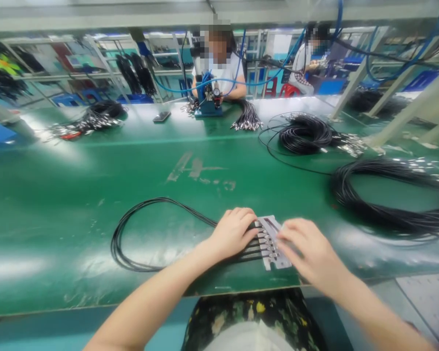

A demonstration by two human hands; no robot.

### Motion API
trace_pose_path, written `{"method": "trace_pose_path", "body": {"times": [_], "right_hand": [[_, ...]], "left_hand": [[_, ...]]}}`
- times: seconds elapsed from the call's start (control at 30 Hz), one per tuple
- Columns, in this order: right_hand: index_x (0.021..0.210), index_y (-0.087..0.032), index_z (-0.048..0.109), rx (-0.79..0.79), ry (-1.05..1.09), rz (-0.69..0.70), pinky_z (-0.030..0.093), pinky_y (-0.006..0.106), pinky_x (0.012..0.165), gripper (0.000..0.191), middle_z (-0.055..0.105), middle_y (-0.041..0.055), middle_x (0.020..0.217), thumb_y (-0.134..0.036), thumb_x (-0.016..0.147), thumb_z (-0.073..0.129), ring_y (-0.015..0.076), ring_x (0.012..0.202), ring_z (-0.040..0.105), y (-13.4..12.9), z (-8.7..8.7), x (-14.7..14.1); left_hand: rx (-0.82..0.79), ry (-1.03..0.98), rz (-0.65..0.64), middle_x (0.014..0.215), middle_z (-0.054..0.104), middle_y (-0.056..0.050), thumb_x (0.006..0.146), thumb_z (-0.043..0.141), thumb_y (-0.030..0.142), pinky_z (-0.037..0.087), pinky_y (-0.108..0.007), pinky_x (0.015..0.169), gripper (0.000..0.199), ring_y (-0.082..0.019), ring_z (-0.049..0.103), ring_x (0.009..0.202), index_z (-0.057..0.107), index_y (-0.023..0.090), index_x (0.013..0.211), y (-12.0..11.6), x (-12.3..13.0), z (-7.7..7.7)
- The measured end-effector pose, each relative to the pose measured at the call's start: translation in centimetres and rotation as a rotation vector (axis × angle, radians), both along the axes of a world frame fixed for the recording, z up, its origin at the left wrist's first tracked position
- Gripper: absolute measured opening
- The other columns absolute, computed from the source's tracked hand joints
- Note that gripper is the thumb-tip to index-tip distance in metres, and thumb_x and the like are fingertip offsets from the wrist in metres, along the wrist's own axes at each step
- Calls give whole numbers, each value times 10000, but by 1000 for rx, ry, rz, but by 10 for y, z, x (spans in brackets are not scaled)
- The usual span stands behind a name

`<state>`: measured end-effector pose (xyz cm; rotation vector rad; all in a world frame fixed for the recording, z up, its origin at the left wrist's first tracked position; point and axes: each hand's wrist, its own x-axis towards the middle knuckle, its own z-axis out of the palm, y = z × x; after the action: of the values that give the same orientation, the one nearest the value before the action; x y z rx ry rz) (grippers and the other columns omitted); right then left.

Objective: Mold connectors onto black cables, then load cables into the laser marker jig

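A flat silvery metal plate (274,262) with notches lies near the front edge of the green table. Several black cables (161,199) loop round from the left, and their metal end pieces sit side by side in the notches. My left hand (229,235) rests over the cables at the plate's left edge, fingers bent and closed on the cable ends; its palm hides part of them. At the plate's right side is my right hand (310,251), slightly blurred, with thumb and curled fingers closed at the plate's edge. Anything small between those fingertips cannot be made out.
Coiled black cables (351,209) lie to the right, with another coil (303,134) behind. A cable bundle (95,117) and a phone (161,117) are at the back left. Across the table a person (223,80) sits behind a blue press (208,100). Blue hoses hang overhead.
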<state>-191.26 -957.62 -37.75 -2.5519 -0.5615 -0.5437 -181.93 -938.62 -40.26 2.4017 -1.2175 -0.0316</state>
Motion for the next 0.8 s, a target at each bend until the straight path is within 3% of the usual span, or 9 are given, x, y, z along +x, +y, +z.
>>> {"method": "trace_pose_path", "body": {"times": [0.13,0.23,0.33,0.53,0.8], "right_hand": [[911,-155,563,-31,-59,-82,380,397,791,90,530,90,919,-142,840,509,220,880,488,5,-44,-36],[933,-163,589,-69,-9,-185,371,445,816,135,535,122,993,-183,847,487,258,942,482,12,-61,-50],[936,-193,608,-113,61,-319,333,509,863,185,521,144,1069,-307,842,496,307,1031,453,22,-62,-55],[785,-170,577,-159,111,-537,230,563,950,340,522,164,1002,-476,674,674,333,1041,426,44,-65,-47],[798,-188,568,-93,74,-581,241,510,946,316,512,95,902,-426,642,705,268,934,440,39,-73,-43]], "left_hand": [[23,17,-104,1222,509,-63,890,363,275,375,-353,887,305,-186,443,1099,485,216,1164,-7,0,-10],[58,15,-132,1261,488,-66,888,365,270,372,-384,910,290,-204,423,1139,532,225,1121,-12,-1,-16],[63,7,-129,1276,479,-68,889,363,269,379,-405,920,280,-212,421,1149,567,221,1075,-14,-2,-18],[64,-42,-140,1258,503,-65,882,375,241,416,-404,917,274,-217,451,1139,569,217,1074,-17,-3,-20],[-14,-168,-194,1303,470,-44,865,418,316,447,-372,936,332,-200,466,1166,503,275,1184,-9,7,-50]]}}
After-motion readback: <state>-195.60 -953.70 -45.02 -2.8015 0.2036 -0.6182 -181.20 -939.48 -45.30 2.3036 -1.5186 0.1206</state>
